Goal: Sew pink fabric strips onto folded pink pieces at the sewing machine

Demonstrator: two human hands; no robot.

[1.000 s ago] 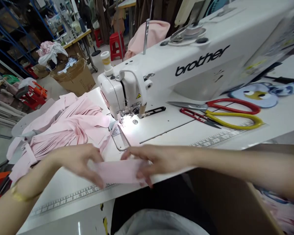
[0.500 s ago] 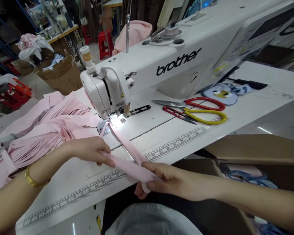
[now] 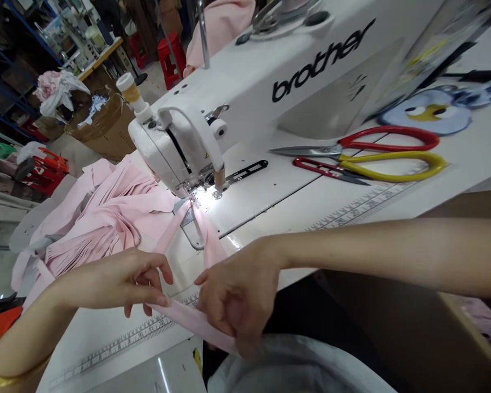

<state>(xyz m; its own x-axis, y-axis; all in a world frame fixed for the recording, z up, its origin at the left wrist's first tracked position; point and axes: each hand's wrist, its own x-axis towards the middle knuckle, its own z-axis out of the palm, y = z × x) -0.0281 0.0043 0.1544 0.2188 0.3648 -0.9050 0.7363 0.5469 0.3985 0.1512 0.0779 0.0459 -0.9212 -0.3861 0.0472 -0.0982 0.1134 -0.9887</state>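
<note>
A pink fabric strip (image 3: 192,323) stretches between my hands at the table's front edge. My left hand (image 3: 114,275) grips it between thumb and fingers, the other fingers curled. My right hand (image 3: 241,292), slightly blurred, is closed round the strip with its knuckles up. Two pink lengths run from my hands up to the lit needle area of the white sewing machine (image 3: 184,142), one on the left and one on the right. Where the right length passes behind my right hand, it is hidden.
A pile of pink fabric pieces (image 3: 94,213) lies left of the machine. Scissors with red and yellow handles (image 3: 393,158) and small red thread snips (image 3: 327,170) rest on the right. A printed ruler (image 3: 147,330) runs along the table's front edge. A cardboard box (image 3: 106,125) stands behind.
My left hand has moved down and left. The right hand has turned knuckles up and swung left, nearer the left one. Two strip lengths now spread apart from the needle; the view has shifted closer.
</note>
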